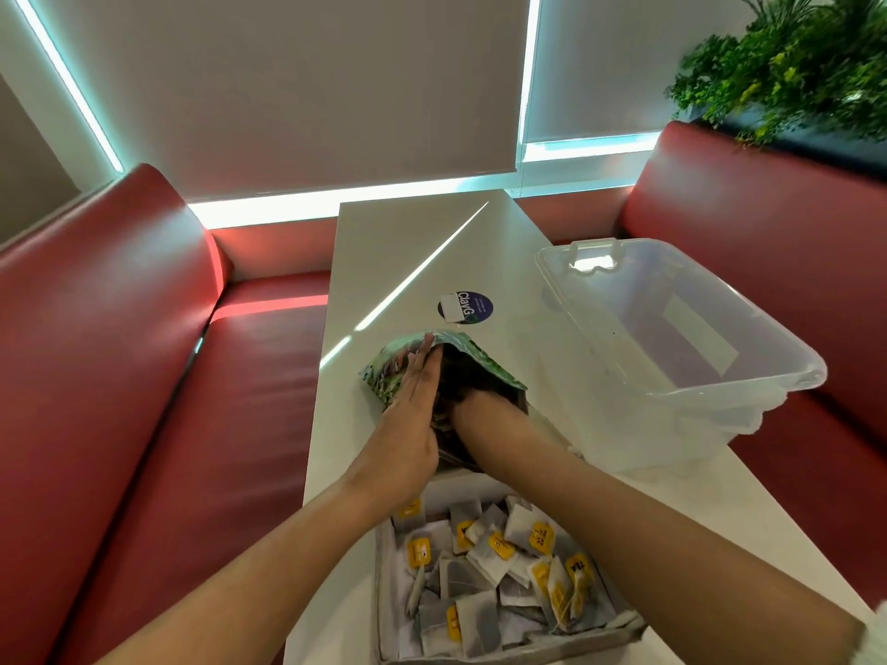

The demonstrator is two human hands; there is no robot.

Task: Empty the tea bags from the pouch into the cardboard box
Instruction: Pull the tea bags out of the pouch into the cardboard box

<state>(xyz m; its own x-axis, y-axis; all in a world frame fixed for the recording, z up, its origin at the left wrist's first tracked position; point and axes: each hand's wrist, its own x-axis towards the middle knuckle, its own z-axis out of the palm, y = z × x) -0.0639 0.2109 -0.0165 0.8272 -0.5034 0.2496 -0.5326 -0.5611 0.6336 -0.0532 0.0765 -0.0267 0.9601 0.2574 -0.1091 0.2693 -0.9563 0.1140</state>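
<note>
One pouch point(384, 374) points away (mouth toward cardboard box point(385, 592)); right hand point(469, 409) inside.

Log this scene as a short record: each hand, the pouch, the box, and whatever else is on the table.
left hand: flat, fingers straight, against the outside of the pouch
right hand: reaching into the pouch, fingers hidden
pouch: open, mouth facing the cardboard box
cardboard box: open, holds many tea bags
also on table: clear plastic bin, right side

Shiny printed pouch point(480, 364), paper tea bags point(485, 568), dull cardboard box point(384, 592); clear smooth plastic tub point(672, 328), smooth white table point(408, 242), shiny red seats point(120, 352)
</note>
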